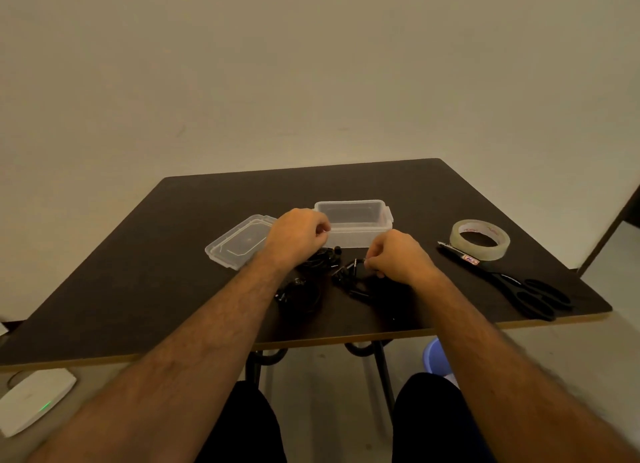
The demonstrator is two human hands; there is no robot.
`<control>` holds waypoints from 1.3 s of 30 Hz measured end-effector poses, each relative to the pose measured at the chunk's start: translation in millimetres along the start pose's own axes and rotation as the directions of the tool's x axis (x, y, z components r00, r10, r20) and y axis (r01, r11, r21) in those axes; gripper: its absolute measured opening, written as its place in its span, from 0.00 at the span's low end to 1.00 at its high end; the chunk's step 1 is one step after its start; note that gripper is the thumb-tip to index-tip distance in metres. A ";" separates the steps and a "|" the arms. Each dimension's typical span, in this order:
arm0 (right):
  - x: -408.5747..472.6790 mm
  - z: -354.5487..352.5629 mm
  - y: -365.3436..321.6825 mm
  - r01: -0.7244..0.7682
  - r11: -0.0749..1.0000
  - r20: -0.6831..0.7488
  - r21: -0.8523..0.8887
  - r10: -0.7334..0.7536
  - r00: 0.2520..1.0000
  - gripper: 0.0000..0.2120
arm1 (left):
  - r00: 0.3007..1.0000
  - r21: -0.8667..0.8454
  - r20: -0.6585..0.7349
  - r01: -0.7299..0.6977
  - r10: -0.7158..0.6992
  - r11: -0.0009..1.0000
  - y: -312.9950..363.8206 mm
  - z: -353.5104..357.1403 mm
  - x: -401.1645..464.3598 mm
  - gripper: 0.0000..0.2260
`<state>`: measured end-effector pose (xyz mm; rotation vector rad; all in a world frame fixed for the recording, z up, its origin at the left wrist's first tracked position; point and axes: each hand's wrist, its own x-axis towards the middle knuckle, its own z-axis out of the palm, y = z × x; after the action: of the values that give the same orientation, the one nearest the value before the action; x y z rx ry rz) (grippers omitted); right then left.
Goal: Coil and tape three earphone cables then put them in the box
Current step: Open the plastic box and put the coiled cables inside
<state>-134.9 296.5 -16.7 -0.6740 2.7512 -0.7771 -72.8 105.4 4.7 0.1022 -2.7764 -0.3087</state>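
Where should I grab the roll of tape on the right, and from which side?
Grip the tape roll across its ring wall, thumb in the open core, fingers outside, coming from above. It lies flat, hole up, and the scissors lie against its near edge, so the far rim is probably easier.

On the dark brown table [398,185] sit one clear plastic box [353,222], one clear lid [239,241], one tape roll [479,239], one pair of black scissors [512,282] (earphone cables [346,275] tangle uncountably), plus two hands.

Dim, warm yellowish light, soft focus, and wide-angle bending toward the edges.
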 end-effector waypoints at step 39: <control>128.0 -27.9 -28.0 0.058 0.798 -0.045 -0.600 -0.106 0.993 0.07 | 0.891 0.026 0.314 0.337 -0.328 0.941 28.0 52.7 116.2 0.10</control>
<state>-245.2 226.3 12.8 -0.8881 3.0582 0.0996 -200.9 130.7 0.9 0.5760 -3.0621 -0.4890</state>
